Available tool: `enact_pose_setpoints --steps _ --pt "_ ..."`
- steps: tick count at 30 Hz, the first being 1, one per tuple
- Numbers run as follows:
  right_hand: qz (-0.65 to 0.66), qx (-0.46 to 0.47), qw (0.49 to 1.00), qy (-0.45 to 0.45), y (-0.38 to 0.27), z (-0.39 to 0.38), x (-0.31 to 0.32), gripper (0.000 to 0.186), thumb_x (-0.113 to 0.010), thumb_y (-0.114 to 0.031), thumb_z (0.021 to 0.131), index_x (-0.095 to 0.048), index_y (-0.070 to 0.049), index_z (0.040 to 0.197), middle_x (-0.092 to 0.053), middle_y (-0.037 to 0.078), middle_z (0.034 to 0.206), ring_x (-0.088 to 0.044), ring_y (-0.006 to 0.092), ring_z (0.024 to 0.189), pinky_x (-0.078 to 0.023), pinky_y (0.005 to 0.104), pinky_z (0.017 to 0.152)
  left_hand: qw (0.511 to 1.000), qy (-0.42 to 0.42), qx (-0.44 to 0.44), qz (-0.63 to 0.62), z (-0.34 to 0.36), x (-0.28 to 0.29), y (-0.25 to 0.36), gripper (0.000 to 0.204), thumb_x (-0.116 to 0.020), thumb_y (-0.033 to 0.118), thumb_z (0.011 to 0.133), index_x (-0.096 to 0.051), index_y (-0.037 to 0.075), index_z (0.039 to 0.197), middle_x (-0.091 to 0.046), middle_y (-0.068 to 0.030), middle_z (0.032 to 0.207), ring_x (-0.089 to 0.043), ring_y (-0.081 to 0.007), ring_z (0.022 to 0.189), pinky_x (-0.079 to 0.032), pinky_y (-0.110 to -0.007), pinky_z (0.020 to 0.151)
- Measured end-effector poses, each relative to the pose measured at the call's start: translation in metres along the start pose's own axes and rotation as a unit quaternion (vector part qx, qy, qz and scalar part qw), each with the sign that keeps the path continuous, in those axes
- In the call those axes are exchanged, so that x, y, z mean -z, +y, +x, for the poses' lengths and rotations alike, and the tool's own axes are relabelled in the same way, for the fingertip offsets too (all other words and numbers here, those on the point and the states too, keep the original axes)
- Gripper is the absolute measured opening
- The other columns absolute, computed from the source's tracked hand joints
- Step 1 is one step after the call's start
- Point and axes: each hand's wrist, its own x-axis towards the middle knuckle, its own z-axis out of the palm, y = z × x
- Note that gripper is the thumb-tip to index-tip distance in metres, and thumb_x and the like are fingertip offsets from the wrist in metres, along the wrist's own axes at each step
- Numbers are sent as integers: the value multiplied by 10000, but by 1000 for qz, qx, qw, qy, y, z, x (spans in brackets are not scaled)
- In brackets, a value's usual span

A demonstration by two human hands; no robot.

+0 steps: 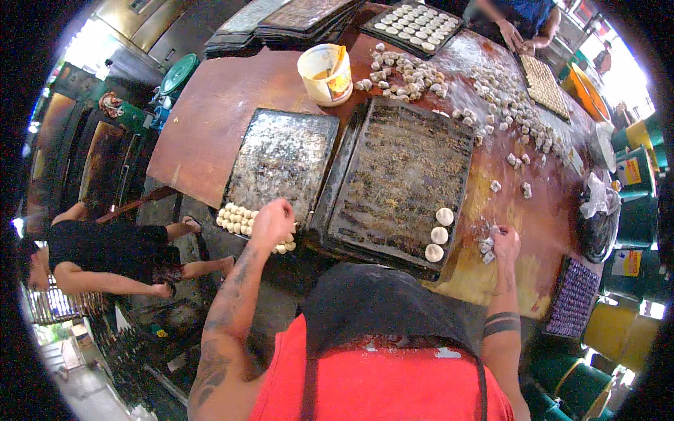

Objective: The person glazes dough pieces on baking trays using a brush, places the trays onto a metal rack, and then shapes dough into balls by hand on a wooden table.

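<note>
My left hand (274, 223) is closed above rows of small pale dough balls (237, 219) at the near edge of a dark baking tray (288, 151). Whatever its curled fingers hold, if anything, is hidden. To the right, my right hand (507, 243) reaches down to the table, its fingertips pinched at a few flour-dusted greyish lumps (486, 245). Between my hands lies a second baking tray (400, 168), worn and crumb-covered. Three flattened round dough pieces (439, 235) sit in a column along its right side, near me.
Many floured lumps (516, 105) are spread over the wooden table (203, 119). Behind the trays stands a white bucket (319, 91); a filled tray (414, 28) and stacked trays (302, 21) lie farther back. Another person's hands (519, 42) work at the far right. A person (112, 245) is at left.
</note>
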Motion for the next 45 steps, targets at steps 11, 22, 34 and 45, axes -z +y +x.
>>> enact_pose_setpoints --steps 11,22,34,45 --pt "636 -36 751 -176 -51 -19 -43 207 -651 -274 991 -593 -126 857 -541 -26 712 -510 135 588 -434 309 515 966 24 30 -254 21 -30 26 234 -799 163 782 -726 1 935 -719 -140 947 -706 -249 833 -570 -399 783" --pt "243 446 861 4 -287 -142 56 252 -762 -45 825 -709 -48 1072 -702 125 963 -693 307 937 -563 387 830 683 -259 -49 -682 17 0 207 344 -684 80 964 -618 -20 1287 -701 -45 1084 -660 -121 921 -546 -247 790" --pt "492 251 809 -203 -262 -118 85 224 -749 -192 958 -679 -45 1111 -690 34 985 -674 130 908 -563 307 743 673 -210 -156 -692 4 30 247 386 -717 75 959 -613 -3 1323 -700 -102 1183 -669 -172 1042 -546 -310 920" --pt "348 319 865 168 -278 -128 94 191 -724 -72 888 -722 -46 1078 -626 109 1114 -678 265 888 -587 343 808 708 -82 -227 -664 -17 29 280 222 -634 26 1002 -631 -40 1215 -626 -111 1249 -633 -144 1105 -564 -305 888"
